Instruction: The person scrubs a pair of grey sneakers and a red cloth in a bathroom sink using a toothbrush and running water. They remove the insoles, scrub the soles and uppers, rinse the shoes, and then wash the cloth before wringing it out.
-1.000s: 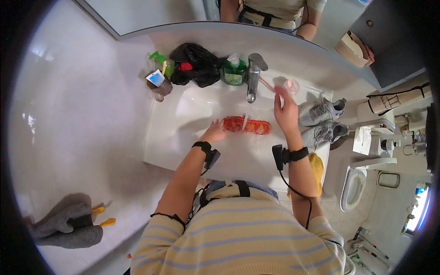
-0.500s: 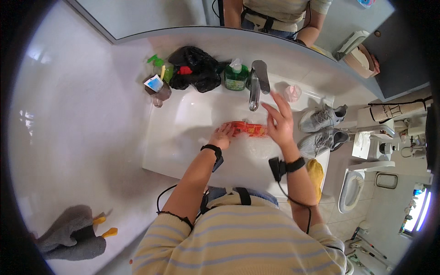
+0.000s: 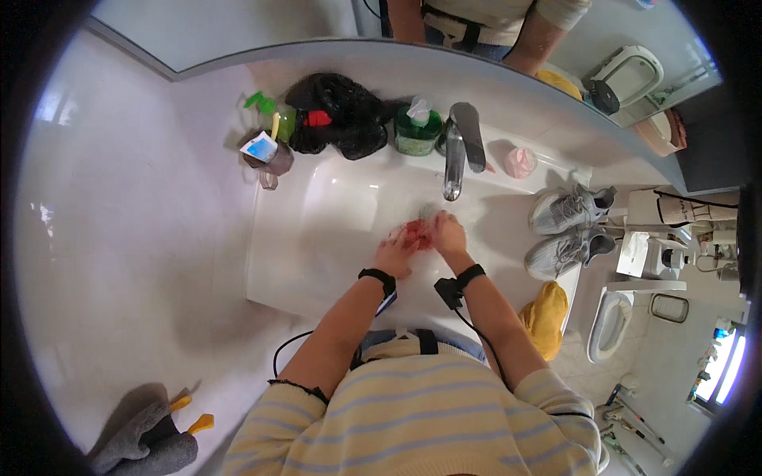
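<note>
A red patterned item [image 3: 418, 235], perhaps a cloth or a wrapper, is bunched up low in the white sink [image 3: 274, 254]. My left hand [image 3: 393, 255] is on its left side, fingers curled over it. Closed around its right end is my right hand [image 3: 449, 235], knuckles up. The hands cover much of the item, so its kind is unclear. Just beyond them the chrome faucet [image 3: 453, 170] reaches out over the basin. A pale, blurred patch, maybe water, shows beside my right fingers.
Along the sink's back stand a green soap bottle [image 3: 417, 131], a black plastic bag [image 3: 337, 111], a cup [image 3: 274, 161] and a pink item [image 3: 521, 163]. Grey shoes [image 3: 567, 230] and a yellow cloth [image 3: 546, 320] rest on the right. A grey towel [image 3: 147, 436] is lower left.
My right hand has come down from beside the faucet onto the red item. The item, stretched out lengthwise before, is now bunched between both hands.
</note>
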Tool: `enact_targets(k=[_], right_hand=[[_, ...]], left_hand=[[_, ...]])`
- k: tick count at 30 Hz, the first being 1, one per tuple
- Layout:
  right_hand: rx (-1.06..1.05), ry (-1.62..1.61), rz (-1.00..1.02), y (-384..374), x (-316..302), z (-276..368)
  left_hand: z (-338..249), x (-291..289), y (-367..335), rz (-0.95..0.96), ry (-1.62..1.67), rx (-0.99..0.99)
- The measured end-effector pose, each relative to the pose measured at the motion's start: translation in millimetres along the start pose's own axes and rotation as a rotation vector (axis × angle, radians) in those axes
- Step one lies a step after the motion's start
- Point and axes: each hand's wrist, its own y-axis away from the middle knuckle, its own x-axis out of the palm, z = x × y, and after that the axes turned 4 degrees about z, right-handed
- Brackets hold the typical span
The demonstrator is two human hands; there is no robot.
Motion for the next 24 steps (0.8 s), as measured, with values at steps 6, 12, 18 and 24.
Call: enact_targets(k=[6, 12, 18, 24], right_hand=[[-0.377, 0.177, 0.001, 9.7, 44.3, 3.9], [-0.194, 0.361, -0.056, -11.7, -12.4, -37.6], [-0.084, 0.082, 0.163, -7.5, 31.2, 19.5], [-0.228, 0.236, 0.076, -7.7, -0.7, -13.9]], left_hand=[[-1.2, 10.0, -9.9, 0.068, 0.021, -0.084], [-1.3, -2.8, -4.3, 0.152, -0.004, -0.052], [7.3, 18.4, -17.9, 0.137, 0.004, -0.072], [3.2, 0.5, -2.1, 0.183, -0.035, -0.071]])
